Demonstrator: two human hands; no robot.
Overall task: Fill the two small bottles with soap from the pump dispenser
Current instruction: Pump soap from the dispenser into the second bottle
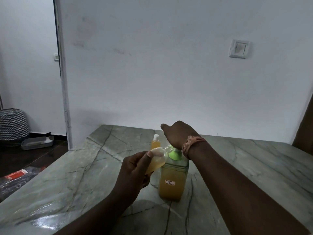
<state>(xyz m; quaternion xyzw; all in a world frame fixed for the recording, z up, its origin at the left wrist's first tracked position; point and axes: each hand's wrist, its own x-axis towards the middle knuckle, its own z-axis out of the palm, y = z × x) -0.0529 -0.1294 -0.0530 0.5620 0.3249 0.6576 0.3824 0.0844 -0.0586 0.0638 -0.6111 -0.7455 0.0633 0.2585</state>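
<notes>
Tilting a small clear bottle [156, 158] so that its open neck meets the nozzle, the left hand [133, 168] grips it round the lower body, thumb laid across the front and fingers curled behind. It is partly filled with amber soap. The right hand [179, 134] sits on top of the pump dispenser [173, 177], pressing on the green pump head [174, 154]; its fingers are hidden behind the hand itself, so I cannot tell whether they are curled or flat. The dispenser stands on the green-veined marble countertop [84, 175], a squarish clear bottle mostly full of the same amber liquid and bearing a small white label. Just behind it stands the second small bottle [155, 143], capped in white, upright and seemingly full already. The held bottle looks like thin, light plastic that would dent under a hard squeeze, so a moderate grip round the body, away from the neck, seems wisest. Any soap on its wall would make it slippery. The dispenser looks heavy enough to stay put under a straight downward press, though an off-centre push could tip it.
</notes>
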